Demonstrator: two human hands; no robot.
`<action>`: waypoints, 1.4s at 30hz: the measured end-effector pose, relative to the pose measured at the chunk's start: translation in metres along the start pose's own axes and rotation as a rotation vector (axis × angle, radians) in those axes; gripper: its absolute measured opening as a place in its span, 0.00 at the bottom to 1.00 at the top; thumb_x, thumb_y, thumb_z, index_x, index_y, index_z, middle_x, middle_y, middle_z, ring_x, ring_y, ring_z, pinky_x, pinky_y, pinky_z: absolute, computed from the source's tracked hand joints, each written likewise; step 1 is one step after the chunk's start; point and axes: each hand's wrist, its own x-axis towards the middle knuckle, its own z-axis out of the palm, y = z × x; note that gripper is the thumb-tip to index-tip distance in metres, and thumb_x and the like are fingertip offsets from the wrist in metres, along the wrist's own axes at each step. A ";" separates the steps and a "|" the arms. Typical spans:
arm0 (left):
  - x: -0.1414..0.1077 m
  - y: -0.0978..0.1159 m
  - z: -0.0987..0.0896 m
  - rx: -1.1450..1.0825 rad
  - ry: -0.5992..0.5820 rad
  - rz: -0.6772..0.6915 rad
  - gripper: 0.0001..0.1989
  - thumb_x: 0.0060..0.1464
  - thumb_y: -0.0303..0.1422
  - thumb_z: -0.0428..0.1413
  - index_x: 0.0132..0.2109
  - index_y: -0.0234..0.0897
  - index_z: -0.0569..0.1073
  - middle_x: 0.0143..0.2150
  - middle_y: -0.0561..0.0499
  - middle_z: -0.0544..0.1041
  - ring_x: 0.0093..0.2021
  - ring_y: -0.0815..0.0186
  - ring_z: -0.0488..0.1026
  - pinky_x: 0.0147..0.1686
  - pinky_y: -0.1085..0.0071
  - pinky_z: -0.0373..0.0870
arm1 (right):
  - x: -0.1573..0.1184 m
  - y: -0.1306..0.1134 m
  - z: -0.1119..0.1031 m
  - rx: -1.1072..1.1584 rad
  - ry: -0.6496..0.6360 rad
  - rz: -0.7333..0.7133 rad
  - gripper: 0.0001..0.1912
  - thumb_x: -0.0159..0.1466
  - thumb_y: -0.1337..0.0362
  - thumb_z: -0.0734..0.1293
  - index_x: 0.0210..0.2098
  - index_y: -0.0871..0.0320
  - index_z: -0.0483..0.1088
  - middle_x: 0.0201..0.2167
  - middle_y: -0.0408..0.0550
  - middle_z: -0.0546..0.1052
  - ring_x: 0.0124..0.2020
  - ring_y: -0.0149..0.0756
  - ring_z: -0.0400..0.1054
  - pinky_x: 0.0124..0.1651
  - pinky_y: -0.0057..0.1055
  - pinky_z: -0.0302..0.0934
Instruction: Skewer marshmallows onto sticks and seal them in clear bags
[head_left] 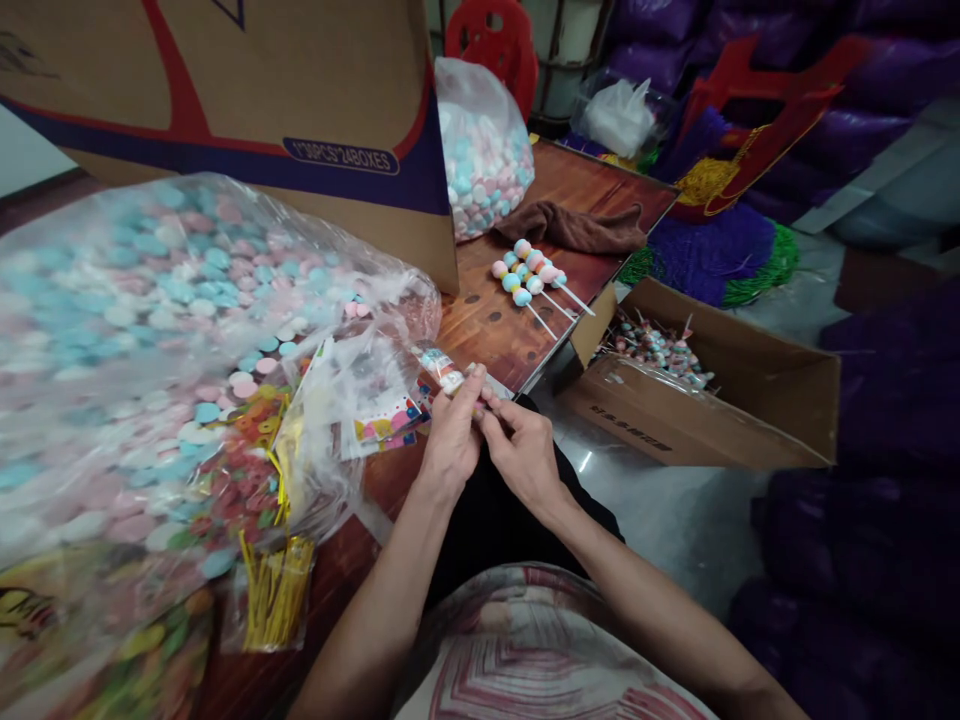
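My left hand (454,440) is closed around the lower part of a marshmallow skewer in a clear wrapper (441,370), whose top points away from me. My right hand (525,445) pinches at the gathered lower end of the same wrapper, its fingertips meeting those of the left. What lies between the right fingertips is too small to make out. Left of my hands lie printed clear bags (386,422) and a packet of gold twist ties (277,598). Three unwrapped marshmallow skewers (512,283) rest on the wooden table (480,325) beyond my hands.
A large bag of pastel marshmallows (187,260) covers the left, with gummy candies (240,490) beside it. Behind stands a tall cardboard box (285,90), next to another marshmallow bag (487,165). A brown cloth (577,228) lies near the table edge. An open carton (772,375) holds wrapped skewers (660,350).
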 end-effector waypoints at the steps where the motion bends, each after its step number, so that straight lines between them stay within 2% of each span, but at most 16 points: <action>1: 0.000 -0.002 0.000 0.004 -0.007 0.006 0.17 0.45 0.36 0.70 0.28 0.34 0.69 0.23 0.56 0.70 0.23 0.75 0.68 0.26 0.78 0.65 | 0.002 -0.001 0.002 -0.015 0.016 -0.004 0.11 0.68 0.61 0.65 0.30 0.56 0.74 0.25 0.42 0.74 0.27 0.36 0.69 0.33 0.29 0.59; 4: 0.000 0.004 -0.002 -0.036 -0.003 -0.011 0.16 0.42 0.33 0.71 0.31 0.34 0.71 0.26 0.56 0.72 0.26 0.74 0.70 0.29 0.77 0.68 | 0.004 -0.005 -0.001 -0.095 0.009 -0.011 0.13 0.68 0.59 0.66 0.27 0.57 0.72 0.22 0.41 0.72 0.24 0.35 0.67 0.31 0.30 0.57; 6: 0.002 0.013 -0.003 -0.075 0.034 -0.011 0.15 0.43 0.30 0.70 0.33 0.34 0.71 0.27 0.56 0.73 0.27 0.74 0.72 0.33 0.76 0.71 | -0.002 -0.006 -0.010 -0.076 -0.075 -0.008 0.17 0.68 0.58 0.65 0.24 0.57 0.67 0.18 0.39 0.67 0.21 0.32 0.61 0.28 0.28 0.53; 10: 0.005 0.028 -0.005 -0.171 0.075 -0.026 0.12 0.48 0.27 0.67 0.31 0.34 0.70 0.26 0.58 0.71 0.28 0.75 0.72 0.38 0.75 0.72 | -0.018 -0.004 -0.025 0.237 -0.382 0.122 0.15 0.69 0.59 0.63 0.27 0.58 0.68 0.16 0.37 0.64 0.18 0.28 0.55 0.24 0.26 0.49; 12: 0.004 0.027 -0.004 -0.216 0.059 -0.096 0.11 0.50 0.27 0.66 0.32 0.33 0.70 0.23 0.59 0.69 0.25 0.77 0.70 0.35 0.76 0.72 | -0.025 -0.004 -0.026 0.353 -0.435 0.180 0.13 0.68 0.58 0.64 0.30 0.58 0.69 0.16 0.36 0.64 0.17 0.27 0.54 0.23 0.25 0.48; 15: 0.000 0.017 -0.003 -0.193 0.035 -0.172 0.11 0.49 0.29 0.67 0.33 0.32 0.71 0.20 0.61 0.65 0.22 0.77 0.68 0.33 0.76 0.71 | -0.029 -0.004 -0.019 0.376 -0.362 0.155 0.14 0.68 0.59 0.64 0.28 0.58 0.67 0.17 0.37 0.64 0.18 0.27 0.55 0.24 0.25 0.50; 18: -0.006 0.008 -0.004 -0.069 -0.032 -0.213 0.14 0.46 0.32 0.69 0.30 0.33 0.70 0.19 0.61 0.65 0.24 0.74 0.71 0.32 0.76 0.71 | -0.028 -0.004 -0.010 0.275 -0.235 0.058 0.16 0.69 0.61 0.63 0.25 0.57 0.64 0.18 0.38 0.63 0.20 0.28 0.56 0.26 0.26 0.51; 20: -0.011 0.005 -0.006 0.038 -0.108 -0.230 0.16 0.44 0.35 0.70 0.28 0.34 0.69 0.20 0.59 0.67 0.27 0.70 0.74 0.33 0.75 0.72 | -0.024 -0.002 -0.008 0.181 -0.136 -0.029 0.15 0.69 0.62 0.63 0.26 0.57 0.64 0.21 0.39 0.64 0.22 0.29 0.57 0.28 0.27 0.54; 22: -0.017 0.004 -0.009 0.133 -0.166 -0.226 0.17 0.46 0.38 0.69 0.31 0.34 0.70 0.24 0.55 0.71 0.31 0.66 0.77 0.36 0.71 0.73 | -0.020 0.001 -0.009 0.092 -0.062 -0.112 0.12 0.69 0.64 0.62 0.29 0.58 0.67 0.23 0.40 0.66 0.23 0.29 0.59 0.31 0.27 0.56; 24: -0.022 0.003 -0.011 0.235 -0.153 -0.159 0.18 0.50 0.42 0.66 0.39 0.35 0.71 0.30 0.52 0.76 0.34 0.64 0.78 0.37 0.67 0.75 | -0.017 0.004 -0.012 0.018 -0.033 -0.184 0.09 0.69 0.66 0.62 0.32 0.58 0.69 0.25 0.41 0.69 0.24 0.30 0.61 0.32 0.27 0.57; 26: -0.025 0.002 -0.015 0.373 -0.060 0.016 0.20 0.52 0.43 0.65 0.45 0.38 0.67 0.36 0.50 0.77 0.35 0.64 0.79 0.36 0.66 0.75 | -0.017 0.006 -0.015 -0.047 -0.021 -0.243 0.09 0.70 0.67 0.61 0.34 0.58 0.69 0.26 0.42 0.70 0.24 0.29 0.62 0.30 0.27 0.56; 29: -0.024 0.000 -0.022 0.667 0.125 0.381 0.19 0.54 0.40 0.64 0.45 0.40 0.64 0.37 0.53 0.75 0.32 0.68 0.76 0.35 0.69 0.73 | -0.020 0.010 -0.017 -0.152 0.014 -0.314 0.08 0.71 0.68 0.60 0.35 0.58 0.68 0.24 0.41 0.70 0.22 0.29 0.63 0.28 0.26 0.55; 32: -0.019 0.002 -0.028 0.972 0.162 0.629 0.10 0.57 0.37 0.60 0.42 0.39 0.69 0.38 0.50 0.74 0.36 0.67 0.74 0.38 0.69 0.71 | -0.022 0.013 -0.014 -0.260 0.025 -0.371 0.09 0.71 0.69 0.59 0.35 0.57 0.68 0.24 0.41 0.70 0.22 0.29 0.64 0.28 0.26 0.56; 36: -0.014 0.006 -0.032 1.197 0.113 0.780 0.04 0.61 0.34 0.57 0.41 0.39 0.74 0.39 0.48 0.78 0.38 0.65 0.75 0.40 0.67 0.71 | -0.022 0.014 -0.013 -0.337 0.037 -0.415 0.10 0.72 0.69 0.58 0.35 0.57 0.67 0.23 0.41 0.70 0.22 0.29 0.65 0.28 0.26 0.57; 42: -0.018 0.007 -0.035 1.346 0.103 0.884 0.05 0.62 0.29 0.55 0.42 0.38 0.76 0.39 0.48 0.80 0.38 0.64 0.76 0.41 0.68 0.70 | -0.021 0.013 -0.015 -0.355 0.053 -0.415 0.10 0.72 0.69 0.59 0.34 0.58 0.67 0.22 0.40 0.68 0.20 0.28 0.63 0.27 0.26 0.55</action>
